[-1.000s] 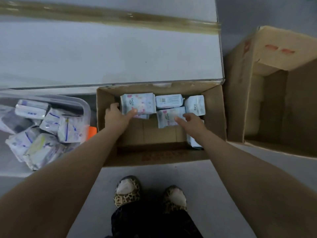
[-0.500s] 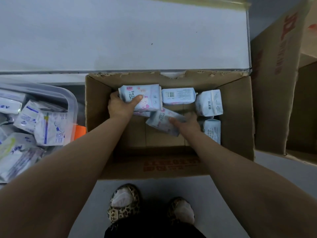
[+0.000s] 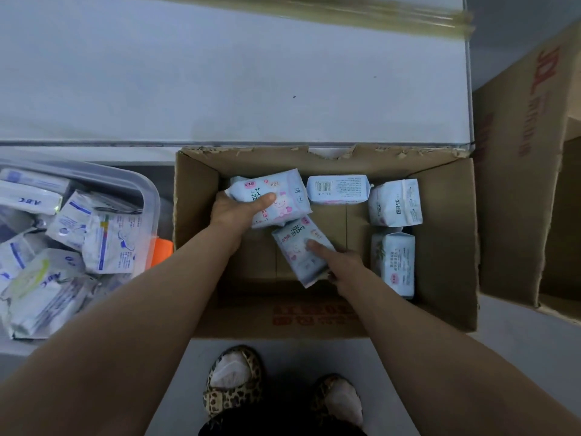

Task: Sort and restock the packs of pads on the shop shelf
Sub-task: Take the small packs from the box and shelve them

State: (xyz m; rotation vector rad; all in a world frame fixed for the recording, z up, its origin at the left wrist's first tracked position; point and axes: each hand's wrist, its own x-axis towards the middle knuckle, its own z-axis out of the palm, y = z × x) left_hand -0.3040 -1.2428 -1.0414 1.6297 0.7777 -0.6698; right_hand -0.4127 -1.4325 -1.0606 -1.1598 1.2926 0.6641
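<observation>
Pad packs (image 3: 338, 189), seemingly five in box (image 3: 446, 247), left grip (image 3: 232, 215), right grip (image 3: 345, 265) each clasping one.

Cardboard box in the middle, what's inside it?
Five packs of pads show in the cardboard box: a large pack in the left grip, a tilted pack in the right grip, a barcode pack, an upright pack, a lower pack. Anything beneath the held packs is covered.

We're seeing bare forearms (image 3: 157, 309) here, leopard-print flat shoes (image 3: 234, 396) (pale at the instep) and dark trousers (image 3: 283, 427) down below.
</observation>
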